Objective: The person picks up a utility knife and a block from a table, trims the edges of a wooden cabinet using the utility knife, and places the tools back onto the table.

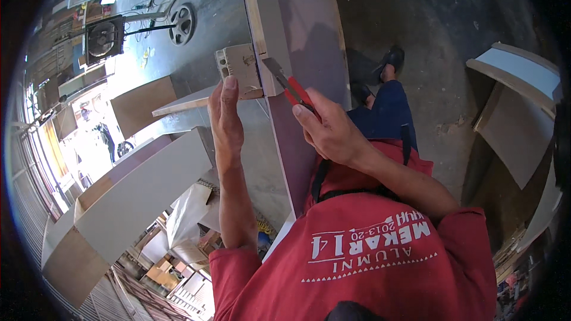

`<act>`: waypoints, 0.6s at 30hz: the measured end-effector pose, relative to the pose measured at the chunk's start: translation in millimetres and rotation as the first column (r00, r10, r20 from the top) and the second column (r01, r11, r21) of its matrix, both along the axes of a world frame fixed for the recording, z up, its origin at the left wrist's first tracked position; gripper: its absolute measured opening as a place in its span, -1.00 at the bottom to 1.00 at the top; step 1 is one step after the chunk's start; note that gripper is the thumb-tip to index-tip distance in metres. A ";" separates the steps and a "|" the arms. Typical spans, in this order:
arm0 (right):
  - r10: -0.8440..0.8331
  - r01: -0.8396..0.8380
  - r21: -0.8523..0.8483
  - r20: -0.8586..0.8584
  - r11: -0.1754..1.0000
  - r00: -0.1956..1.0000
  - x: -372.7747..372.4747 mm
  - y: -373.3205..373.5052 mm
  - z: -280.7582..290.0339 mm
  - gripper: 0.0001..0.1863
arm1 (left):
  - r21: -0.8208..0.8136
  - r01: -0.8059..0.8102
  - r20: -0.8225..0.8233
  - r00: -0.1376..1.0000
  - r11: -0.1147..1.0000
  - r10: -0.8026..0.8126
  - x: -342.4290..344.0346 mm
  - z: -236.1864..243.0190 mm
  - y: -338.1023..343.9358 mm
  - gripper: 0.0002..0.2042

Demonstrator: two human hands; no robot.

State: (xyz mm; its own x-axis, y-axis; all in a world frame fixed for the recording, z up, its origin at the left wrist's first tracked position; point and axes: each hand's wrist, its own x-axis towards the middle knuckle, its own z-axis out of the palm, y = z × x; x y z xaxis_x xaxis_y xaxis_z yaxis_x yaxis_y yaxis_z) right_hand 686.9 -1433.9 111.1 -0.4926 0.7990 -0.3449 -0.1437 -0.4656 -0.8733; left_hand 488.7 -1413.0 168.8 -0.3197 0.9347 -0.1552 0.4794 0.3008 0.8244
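Note:
My right hand (333, 131) is closed around the red handle of a utility knife (295, 91). Its grey blade reaches up and left, over the pale wooden edge strip (269, 30) of a long panel (309, 30) that stands in front of my body. Across from it, my left hand (227, 119) is held edge-on with thumb and fingers stretched out. The thumb tip is beside a pale block-like piece (242, 62) with dark round marks on its end; whether the two touch I cannot tell. Part of the left fingers is hidden behind the thumb.
A narrow board (184, 104) juts out left of the block. Below it at left stands a large white box-like cabinet part (143, 190). A black fan (104, 40) and a spoked wheel (182, 24) are at the upper left. More curved panels (517, 125) stand at right.

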 end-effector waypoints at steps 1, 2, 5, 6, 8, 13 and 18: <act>-0.003 0.003 0.000 -0.002 1.000 1.000 -1.8 0.7 1.3 -0.72 | 0.014 -0.017 0.007 1.000 1.000 0.017 -2.2 -2.9 -1.4 -0.42; 0.010 -0.011 -0.018 -0.013 1.000 1.000 -2.5 1.3 4.4 -0.71 | 0.012 -0.015 0.004 1.000 1.000 0.015 -8.6 -12.2 -5.8 -0.42; 0.023 -0.024 -0.050 -0.034 0.998 0.999 -2.9 3.3 8.2 -0.69 | 0.234 -0.024 -0.112 0.992 0.972 0.051 -19.8 -25.1 -10.6 -0.46; 0.028 -0.030 -0.059 -0.039 0.998 0.999 -3.1 3.5 7.9 -0.69 | 0.165 0.006 -0.080 0.997 0.986 0.008 -21.0 -19.2 -12.2 -0.48; 0.017 -0.019 -0.040 -0.032 0.999 0.999 -4.1 3.7 6.4 -0.69 | 0.092 0.043 -0.046 0.998 0.995 -0.039 -23.6 -13.1 -10.7 -0.49; 0.035 -0.036 -0.044 -0.021 0.998 0.999 -4.1 5.2 6.3 -0.68 | 0.037 -0.160 0.220 0.964 0.986 0.148 -21.6 -14.2 -9.8 -0.49; 0.091 -0.091 0.004 0.091 0.996 0.992 -1.2 8.3 17.7 -0.68 | 0.013 -0.132 0.196 0.972 0.991 0.127 -20.1 -11.1 -8.1 -0.50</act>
State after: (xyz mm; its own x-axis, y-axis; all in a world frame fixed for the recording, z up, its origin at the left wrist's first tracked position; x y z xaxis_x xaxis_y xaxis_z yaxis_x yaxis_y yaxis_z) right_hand 685.6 -1425.5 128.9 -0.5306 0.7551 -0.3852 -0.0212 -0.4661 -0.8845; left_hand 468.6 -1421.1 157.7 -0.4044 0.8919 -0.2024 0.2673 0.3269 0.9065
